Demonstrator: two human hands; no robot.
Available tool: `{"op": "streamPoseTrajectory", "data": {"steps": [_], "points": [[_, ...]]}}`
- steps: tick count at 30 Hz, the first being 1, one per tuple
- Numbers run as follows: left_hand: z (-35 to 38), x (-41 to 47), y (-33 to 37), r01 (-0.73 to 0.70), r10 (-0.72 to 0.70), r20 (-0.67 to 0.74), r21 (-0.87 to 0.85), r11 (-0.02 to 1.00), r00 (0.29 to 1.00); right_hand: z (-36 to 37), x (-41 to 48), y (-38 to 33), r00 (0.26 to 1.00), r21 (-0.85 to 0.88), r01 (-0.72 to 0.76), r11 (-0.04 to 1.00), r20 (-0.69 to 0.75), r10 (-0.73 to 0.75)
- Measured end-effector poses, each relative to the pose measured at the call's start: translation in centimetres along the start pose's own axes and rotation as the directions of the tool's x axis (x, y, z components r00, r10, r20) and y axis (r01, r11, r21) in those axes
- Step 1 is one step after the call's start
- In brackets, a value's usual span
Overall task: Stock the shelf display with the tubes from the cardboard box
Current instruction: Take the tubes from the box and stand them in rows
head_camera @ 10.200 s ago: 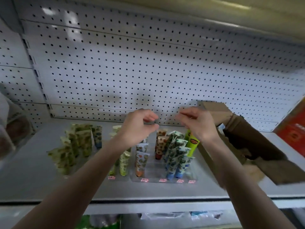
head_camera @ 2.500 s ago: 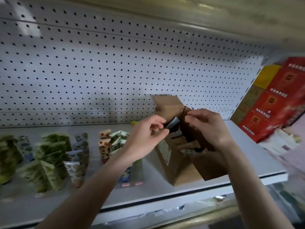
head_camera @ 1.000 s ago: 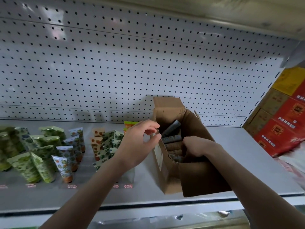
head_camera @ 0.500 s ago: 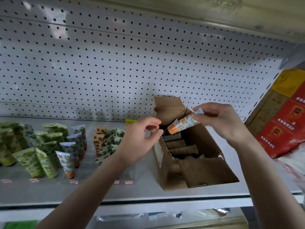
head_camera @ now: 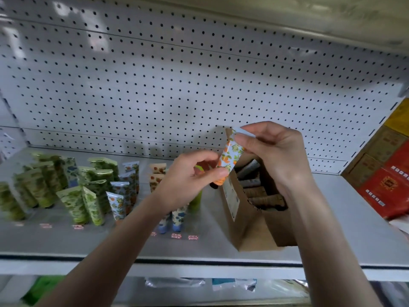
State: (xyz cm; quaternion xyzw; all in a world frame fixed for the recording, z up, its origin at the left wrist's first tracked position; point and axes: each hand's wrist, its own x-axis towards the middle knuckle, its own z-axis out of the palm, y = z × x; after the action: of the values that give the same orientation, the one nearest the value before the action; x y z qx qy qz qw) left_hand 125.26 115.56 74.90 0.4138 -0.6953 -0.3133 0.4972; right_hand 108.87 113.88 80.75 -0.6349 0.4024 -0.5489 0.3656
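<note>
White perforated pegboard [head_camera: 155, 85] backs a flat grey shelf [head_camera: 354, 218] with a dark strip along its front edge. Both hands meet above the shelf, over the open cardboard box [head_camera: 254, 231]. The right hand [head_camera: 272, 151] pinches the flat crimped end of a held tube [head_camera: 229, 156] between thumb and curled fingers. The left hand [head_camera: 188, 176] has its fingers curled and its thumb pressed on the lower end of the same tube, just above the orange cap. The tube is tilted, crimp uppermost, pale blue with an orange fruit print, and clear of both box and shelf. The box is plain brown corrugated board, flaps open, standing near the shelf's front edge; boxed tubes [head_camera: 254, 191] lie stacked inside it, detail indistinct. Left of the box, standing tubes [head_camera: 88, 196] are grouped in rows, caps down, in green, blue and orange prints. Small red price tags [head_camera: 177, 235] lie on the shelf in front of the rows. Red cartons [head_camera: 387, 189] are stacked at the right end. Clear packets [head_camera: 174, 282] show below the shelf, blurred.
</note>
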Motion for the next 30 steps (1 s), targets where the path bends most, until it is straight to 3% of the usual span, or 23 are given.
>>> {"op": "streamPoseTrajectory", "data": {"steps": [5, 15, 21, 25, 30], "points": [[-2.7, -1.5, -1.0, 0.050, -0.050, -0.041, -0.001, 0.999, 0.998, 3.9, -1.5, 0.4, 1.000, 0.124, -0.001, 0.992, 0.010, 0.000], [-6.7, -4.3, -3.1, 0.094, -0.078, -0.127, 0.124, 0.988, 0.989, 9.4, -3.3, 1.6, 0.999, 0.185, -0.017, 0.983, -0.029, 0.022], [-8.1, -4.7, -2.8, 0.077, -0.066, -0.126, 0.082, 0.994, 0.990, 10.4, -3.7, 1.4, 0.995, 0.205, -0.028, 0.978, -0.088, 0.046], [-10.1, -4.5, -2.4, 0.078, -0.076, -0.078, 0.029, 0.997, 0.994, 11.4, -3.6, 1.1, 0.997, 0.158, 0.001, 0.987, -0.082, 0.012], [-12.9, -5.1, -3.1, 0.061, -0.066, -0.118, -0.048, 0.997, 0.991, 13.9, -4.4, 1.5, 1.000, 0.060, -0.023, 0.998, -0.001, 0.023]]}}
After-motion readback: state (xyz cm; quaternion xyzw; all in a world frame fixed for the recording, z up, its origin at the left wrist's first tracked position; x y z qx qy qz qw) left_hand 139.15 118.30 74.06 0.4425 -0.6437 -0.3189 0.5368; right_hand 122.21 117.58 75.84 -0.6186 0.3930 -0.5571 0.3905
